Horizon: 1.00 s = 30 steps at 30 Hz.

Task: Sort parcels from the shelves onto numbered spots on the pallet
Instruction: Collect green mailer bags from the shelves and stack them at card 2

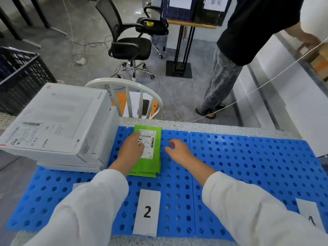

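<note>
A green parcel [150, 164] with a white shipping label lies flat on the blue perforated pallet [248, 166], beyond the white card marked 2 [147, 212]. My left hand [132, 150] rests on the parcel's left half, fingers lying over the label. My right hand [177, 150] hovers just right of the parcel with fingers loosely curled, holding nothing. A second card marked 1 [309, 216] sits at the pallet's right front. White boxes [56, 125] are stacked at the pallet's left end.
A white chair [127, 93] stands right behind the pallet's far edge. Another person [248, 50] in dark top stands at the back right. A black office chair [131, 48], a dark crate [19, 75] at left and a thin white cord [266, 84] are also present.
</note>
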Each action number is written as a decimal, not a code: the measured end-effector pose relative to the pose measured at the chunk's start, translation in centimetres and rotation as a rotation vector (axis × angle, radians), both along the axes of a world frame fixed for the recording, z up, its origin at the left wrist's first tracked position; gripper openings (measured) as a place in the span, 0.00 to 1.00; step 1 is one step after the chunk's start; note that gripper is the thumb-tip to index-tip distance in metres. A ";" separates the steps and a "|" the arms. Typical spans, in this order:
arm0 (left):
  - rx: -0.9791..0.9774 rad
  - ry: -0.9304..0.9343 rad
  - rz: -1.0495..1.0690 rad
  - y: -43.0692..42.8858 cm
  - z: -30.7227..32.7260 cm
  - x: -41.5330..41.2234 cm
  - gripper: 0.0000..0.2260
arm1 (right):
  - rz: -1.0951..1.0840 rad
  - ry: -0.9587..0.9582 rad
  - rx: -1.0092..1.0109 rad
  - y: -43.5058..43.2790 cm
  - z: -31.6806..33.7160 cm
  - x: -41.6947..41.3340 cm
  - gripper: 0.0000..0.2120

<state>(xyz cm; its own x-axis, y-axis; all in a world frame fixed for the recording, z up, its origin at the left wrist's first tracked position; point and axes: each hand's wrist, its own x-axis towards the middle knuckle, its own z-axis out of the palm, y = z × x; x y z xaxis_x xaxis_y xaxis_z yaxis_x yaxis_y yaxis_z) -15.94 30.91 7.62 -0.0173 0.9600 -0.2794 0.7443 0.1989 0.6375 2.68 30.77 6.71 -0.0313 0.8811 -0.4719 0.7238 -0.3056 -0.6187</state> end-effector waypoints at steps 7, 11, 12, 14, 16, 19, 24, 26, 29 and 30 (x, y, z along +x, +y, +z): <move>0.206 0.330 -0.446 0.4 7.6 7.8 0.20 | 0.104 -0.130 0.105 -1.8 8.0 8.3 0.25; 0.344 0.356 -0.608 -0.5 12.0 13.3 0.20 | 0.078 -0.198 0.213 -4.5 12.6 13.7 0.26; 0.380 0.362 -0.651 -0.9 13.2 14.9 0.21 | 0.049 -0.218 0.242 -5.5 13.7 15.4 0.26; 0.439 0.358 -0.722 -1.7 15.4 18.0 0.22 | 0.003 -0.255 0.281 -7.2 15.7 18.5 0.26; 0.505 0.348 -0.791 -3.1 17.6 21.6 0.23 | -0.050 -0.287 0.310 -9.6 17.7 22.0 0.27; 0.563 0.355 -0.888 -5.5 20.1 27.2 0.23 | -0.132 -0.304 0.327 -13.0 19.6 27.0 0.27; 0.630 0.369 -1.005 -9.8 22.4 36.6 0.22 | -0.279 -0.383 0.335 -19.2 21.7 35.1 0.28; 0.656 0.362 -1.062 -12.2 23.4 40.2 0.22 | -0.323 -0.391 0.306 -22.0 22.3 38.2 0.29; 0.703 0.352 -1.125 -15.4 24.3 44.8 0.23 | -0.383 -0.410 0.301 -25.8 23.2 42.1 0.30; 0.712 0.344 -1.139 -16.4 24.5 46.2 0.23 | -0.404 -0.403 0.298 -27.0 23.4 43.3 0.30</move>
